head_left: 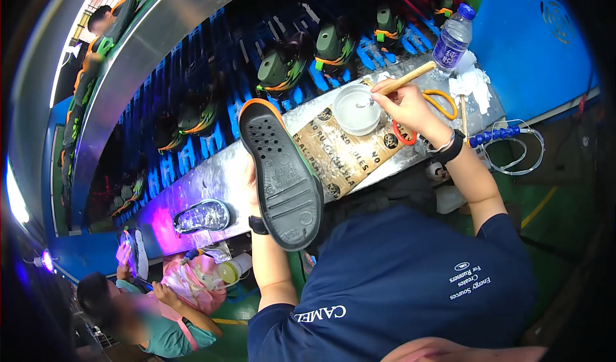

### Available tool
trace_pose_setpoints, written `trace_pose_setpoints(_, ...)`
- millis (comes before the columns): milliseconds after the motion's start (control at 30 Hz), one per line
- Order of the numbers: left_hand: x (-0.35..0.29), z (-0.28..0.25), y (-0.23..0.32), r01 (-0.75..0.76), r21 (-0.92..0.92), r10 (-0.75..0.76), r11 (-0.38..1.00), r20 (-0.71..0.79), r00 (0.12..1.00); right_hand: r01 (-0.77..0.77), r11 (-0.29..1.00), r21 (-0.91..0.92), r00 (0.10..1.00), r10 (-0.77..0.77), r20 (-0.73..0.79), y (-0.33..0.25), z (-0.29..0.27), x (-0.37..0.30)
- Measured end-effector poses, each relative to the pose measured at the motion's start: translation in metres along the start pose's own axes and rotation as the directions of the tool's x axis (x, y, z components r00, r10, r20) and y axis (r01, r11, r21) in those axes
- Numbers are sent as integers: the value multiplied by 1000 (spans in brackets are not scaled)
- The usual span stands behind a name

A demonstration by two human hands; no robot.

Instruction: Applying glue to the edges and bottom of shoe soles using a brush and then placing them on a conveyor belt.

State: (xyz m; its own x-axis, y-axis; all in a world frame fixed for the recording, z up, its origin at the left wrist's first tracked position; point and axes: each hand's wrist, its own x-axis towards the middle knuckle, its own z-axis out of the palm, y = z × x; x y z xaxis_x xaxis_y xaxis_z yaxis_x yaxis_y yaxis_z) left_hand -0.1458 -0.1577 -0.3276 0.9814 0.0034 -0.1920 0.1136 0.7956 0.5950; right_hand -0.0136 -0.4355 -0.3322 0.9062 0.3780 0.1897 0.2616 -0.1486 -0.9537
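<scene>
L hand, partly hidden, grips black orange-edged shoe sole, holed end up. R hand has pale wooden-handled brush, tip at mouth of round clear plastic tub w/ whitish contents, on brown printed sheet. Blue-capped clear plastic btl nearby.

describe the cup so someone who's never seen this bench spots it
On the long metal bench, find the brown printed sheet. On its far part, just left of the right hand with the wooden brush, stands a round, whitish cup. Unlike the tall, blue-capped bottle further right, it is low, wide and open-topped.
</scene>
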Motion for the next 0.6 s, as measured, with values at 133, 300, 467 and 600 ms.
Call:
trace_pose_setpoints(133, -24, 38, 8, 112, -229, -136, 967, -90, 987, -64, 978, -198, 995, 78, 62, -7, 4, 3)
trace_pose_setpoints(300, -43, 63, 9, 215, -156, -222, 964, -27, 975, -34, 997, -64, 999, 32, -42, -1, 3, 3)
trace_pose_setpoints(467, -38, 90, 7, 302, -23, -302, 953, -6, 953, -26, 957, 288, 1000, 30, -10, -50, 0, -5)
trace_pose_setpoints(600, -28, 103, 5, 351, 69, -352, 934, -1, 936, 170, 959, 225, 985, -168, -26, -61, 10, -13)
